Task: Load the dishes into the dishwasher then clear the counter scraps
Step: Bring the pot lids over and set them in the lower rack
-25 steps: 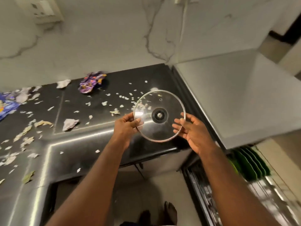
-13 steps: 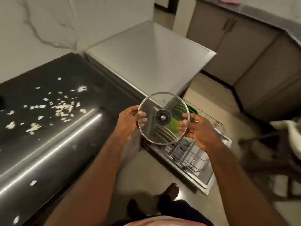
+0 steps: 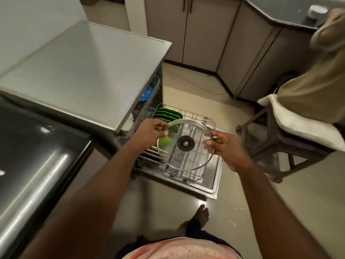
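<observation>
Glass lid (image 3: 185,143) — held over dishwasher rack (image 3: 194,114) (green plates (image 3: 168,114)), beige floor (image 3: 240,195)

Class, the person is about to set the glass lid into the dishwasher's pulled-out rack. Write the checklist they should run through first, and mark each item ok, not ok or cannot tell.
1. Grip: the left hand and the right hand pinch opposite edges of the round clear glass lid: ok.
2. Access: the lower wire rack is pulled out over the open dishwasher door: ok.
3. Free space: bare wire shows to the right of the row of upright green plates: ok.
4. Clearance: the lid overlaps the plates in this view, so the gap between them: cannot tell.
5. Whether the lid's tilt matches the rack's slots: cannot tell.
</observation>
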